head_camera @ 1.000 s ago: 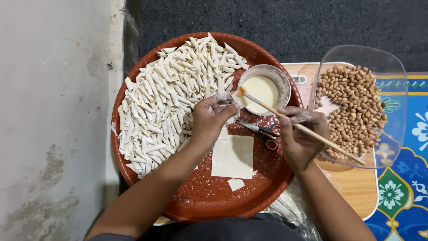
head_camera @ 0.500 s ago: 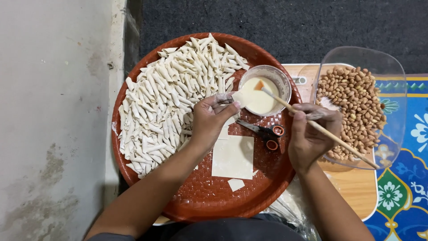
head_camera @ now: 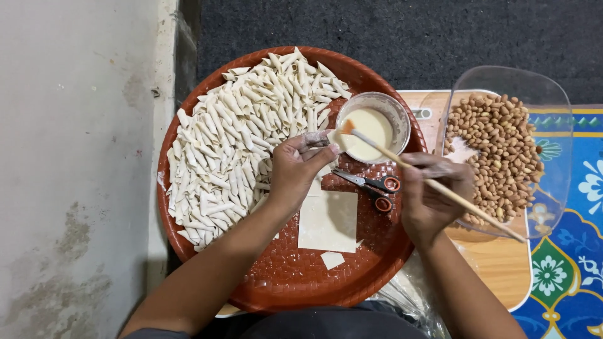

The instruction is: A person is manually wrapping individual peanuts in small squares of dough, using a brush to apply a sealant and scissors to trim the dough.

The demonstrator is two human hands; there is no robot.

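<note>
Landmark: round red tray [head_camera: 276, 285] with woven-pattern floor.

Left hand [head_camera: 295, 172] over the middle of the tray, fingers clenched around a small pale piece of pastry [head_camera: 333, 141], held at the near rim of the bowl [head_camera: 402, 122]. What lies inside the pastry cannot be made out.

Right hand [head_camera: 433, 194] over the tray's right edge, grip closed on a wooden brush [head_camera: 440, 186]. The handle runs down-right past the tray; the orange-tipped head lies at the bowl's left rim, beside the held pastry.

Bowl: small, clear, holds a cream-coloured liquid; sits on the tray's upper right.

Scissors [head_camera: 370, 183] with red-ringed handles lie flat on the tray between the two hands, just below the bowl.

Square pastry sheet [head_camera: 328, 221] lies flat at tray centre, below the scissors; a small offcut [head_camera: 331, 260] just beneath it.

Rolled pastries [head_camera: 232, 144] heaped over the tray's left and upper part.

Clear tub [head_camera: 546, 157] of peanuts [head_camera: 499, 154] stands right of the tray.
</note>
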